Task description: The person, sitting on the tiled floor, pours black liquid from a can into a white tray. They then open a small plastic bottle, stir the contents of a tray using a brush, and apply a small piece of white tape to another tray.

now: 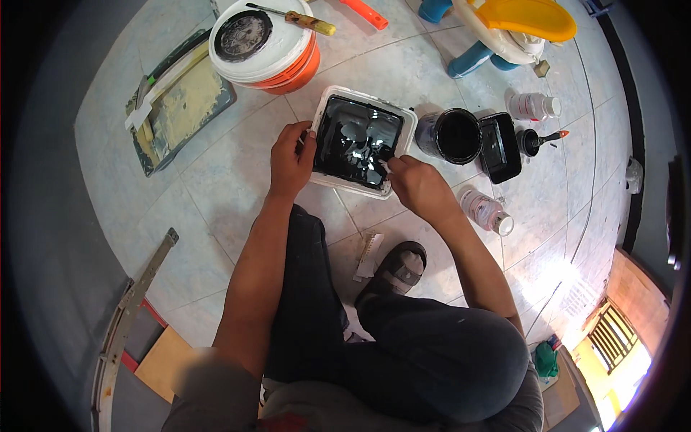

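A white square tub (332, 180) with glossy black paint (354, 137) inside stands on the tiled floor in front of me. My left hand (291, 155) grips its left rim, thumb and fingers closed on the edge. At the lower right corner, my right hand (417, 183) is closed over the paint's edge. Whatever its fingers pinch is mostly hidden, and I cannot make it out. Just right of the tub is an open round can (459, 135) of black paint. Beside that can lies a black rectangular tray (499, 147).
An orange bucket (295, 72) carries a screwdriver (302, 21) on its white lid. A paint-smeared tray (188, 108) lies left. Clear bottles (533, 106) (486, 210), a small black cup (530, 142) with a brush (553, 136), and a blue-legged stool (471, 61) are right. My sandaled foot (398, 272) is below the tub.
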Available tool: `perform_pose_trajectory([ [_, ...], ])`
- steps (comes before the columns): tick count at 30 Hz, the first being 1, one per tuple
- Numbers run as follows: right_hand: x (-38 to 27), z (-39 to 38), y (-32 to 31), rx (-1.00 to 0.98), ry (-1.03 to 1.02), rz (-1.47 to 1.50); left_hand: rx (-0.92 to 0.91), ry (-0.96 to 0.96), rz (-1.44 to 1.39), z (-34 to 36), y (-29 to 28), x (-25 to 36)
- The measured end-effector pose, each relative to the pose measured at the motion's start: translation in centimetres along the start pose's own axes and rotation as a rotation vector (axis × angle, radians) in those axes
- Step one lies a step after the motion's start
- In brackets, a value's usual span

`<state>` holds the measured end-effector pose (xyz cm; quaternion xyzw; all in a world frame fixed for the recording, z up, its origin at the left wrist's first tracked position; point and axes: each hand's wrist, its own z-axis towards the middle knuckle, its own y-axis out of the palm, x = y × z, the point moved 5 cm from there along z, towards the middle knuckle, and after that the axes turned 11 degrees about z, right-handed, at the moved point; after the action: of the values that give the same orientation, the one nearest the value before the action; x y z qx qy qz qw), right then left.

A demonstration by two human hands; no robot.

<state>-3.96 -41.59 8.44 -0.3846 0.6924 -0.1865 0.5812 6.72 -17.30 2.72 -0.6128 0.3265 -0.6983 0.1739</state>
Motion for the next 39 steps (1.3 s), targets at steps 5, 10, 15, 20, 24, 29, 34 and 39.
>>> perform_pose_trajectory([
  [5, -0.1, -1.1, 1.8, 0.003, -0.053, 0.023, 0.009, 0.039, 0.013, -0.1, -0.2, 0.3],
  [10, -0.5, 1.0, 1.6, 0.076, -0.083, 0.146, 0.009, 0.025, -0.007, 0.0, -0.2, 0.7],
  [15, 0.7, 0.6, 0.6, 0.042, -0.058, 0.162, 0.046, 0.055, 0.010, -0.2, -0.5, 0.4],
  [20, 1.2, 1.3, 0.9, 0.147, -0.094, 0.270, 0.009, 0.019, 0.006, -0.1, -0.2, 0.3],
  [24, 2.1, 0.0, 1.4, -0.023, -0.036, 0.306, 0.027, 0.036, -0.022, -0.2, -0.2, 0.1],
  [29, 1.9, 1.7, 0.1, 0.081, -0.005, 0.269, 0.035, 0.066, -0.013, 0.0, -0.1, 0.2],
  [34, 1.9, 1.4, 1.2, 0.024, -0.105, 0.320, 0.085, 0.088, -0.035, -0.1, -0.2, 0.2],
  [39, 3.6, 0.6, 1.1, 0.149, -0.131, 0.356, 0.069, 0.113, -0.021, -0.1, 0.0, 0.4],
])
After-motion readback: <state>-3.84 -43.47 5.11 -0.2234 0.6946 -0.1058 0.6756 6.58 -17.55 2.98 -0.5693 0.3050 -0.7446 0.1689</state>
